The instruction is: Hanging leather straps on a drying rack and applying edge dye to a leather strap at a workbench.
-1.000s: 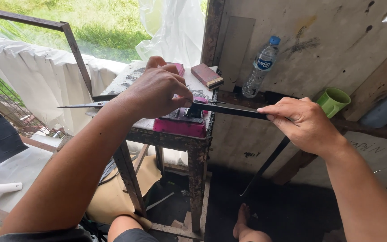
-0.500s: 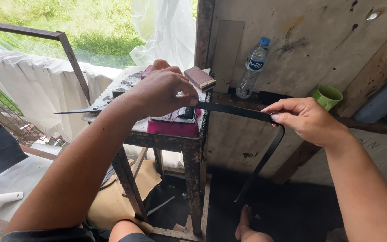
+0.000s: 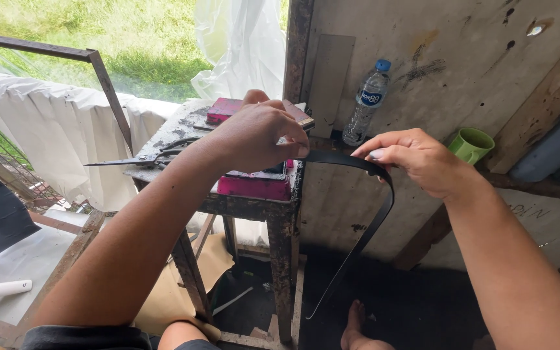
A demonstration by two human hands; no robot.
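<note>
Two hands hold a black strap.
Left hand (image 3: 257, 133) and right hand (image 3: 416, 159) pinch the strap (image 3: 371, 220) beside the stand (image 3: 254, 206); its end hangs down.

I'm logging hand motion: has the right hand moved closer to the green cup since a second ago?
No. The right hand has drawn away from the green cup, leftward toward the metal stand, and the black strap it holds now bends downward.

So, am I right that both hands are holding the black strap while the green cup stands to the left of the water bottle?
Not quite: in the head view the green cup stands to the right of the water bottle, not the left. The rest holds: the left hand and right hand both hold the black strap.
</note>
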